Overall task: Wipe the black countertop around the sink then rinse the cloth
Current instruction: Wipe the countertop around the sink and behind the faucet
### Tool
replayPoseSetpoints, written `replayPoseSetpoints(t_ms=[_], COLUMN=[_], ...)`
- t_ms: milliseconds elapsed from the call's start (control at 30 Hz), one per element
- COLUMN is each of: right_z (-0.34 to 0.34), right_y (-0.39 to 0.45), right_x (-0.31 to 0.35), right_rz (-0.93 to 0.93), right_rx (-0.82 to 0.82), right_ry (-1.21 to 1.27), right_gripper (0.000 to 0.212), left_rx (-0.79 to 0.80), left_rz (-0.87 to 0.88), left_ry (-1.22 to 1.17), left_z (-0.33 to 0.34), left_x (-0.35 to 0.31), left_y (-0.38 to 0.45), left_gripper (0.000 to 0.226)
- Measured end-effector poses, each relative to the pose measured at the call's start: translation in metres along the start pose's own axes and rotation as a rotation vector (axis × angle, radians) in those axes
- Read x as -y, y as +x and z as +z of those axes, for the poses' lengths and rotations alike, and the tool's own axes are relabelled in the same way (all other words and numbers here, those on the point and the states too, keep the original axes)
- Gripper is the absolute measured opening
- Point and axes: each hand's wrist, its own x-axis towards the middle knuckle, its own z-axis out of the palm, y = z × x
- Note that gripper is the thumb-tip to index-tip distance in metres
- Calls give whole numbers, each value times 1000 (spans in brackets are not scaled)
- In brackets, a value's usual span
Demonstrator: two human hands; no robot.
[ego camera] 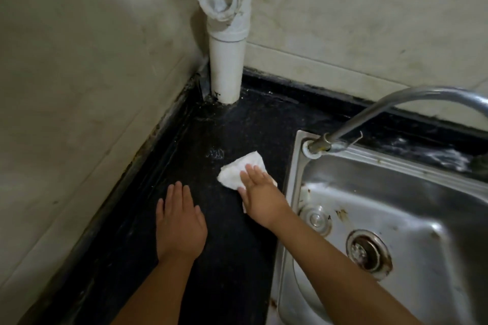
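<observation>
The right hand [260, 192] presses flat, fingers straight, on the cloth [241, 171], at 9 o'clock from the sink [396, 219]. The left hand [179, 221] rests flat on the counter [224, 258], fingers straight, holding nothing. The cloth looks soft, light and maybe wet, so it would bunch up; best to press on its middle.

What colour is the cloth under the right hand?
White. The cloth shows plainly against the black countertop in the head view.

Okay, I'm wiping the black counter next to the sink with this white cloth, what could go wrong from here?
The right hand presses the cloth with flat fingers, with no real grip, so it may bunch or slip. The wet patch and the grime around the white pipe in the corner could get smeared rather than lifted. The left hand rests on the countertop and may leave marks.
</observation>
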Motion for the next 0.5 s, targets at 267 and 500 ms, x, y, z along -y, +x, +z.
replayPoseSetpoints(t_ms=[267,500], right_z=[1,-18], right_y=[-137,-239], right_x=[-60,-168], right_rz=[225,551], right_rx=[-364,-571], right_ry=[492,563], right_gripper=[53,44], left_rx=[-34,0], left_rz=[293,586], left_ry=[198,176], left_z=[-23,-27], left_x=[-17,-100], left_y=[-16,-50], left_gripper=[49,36])
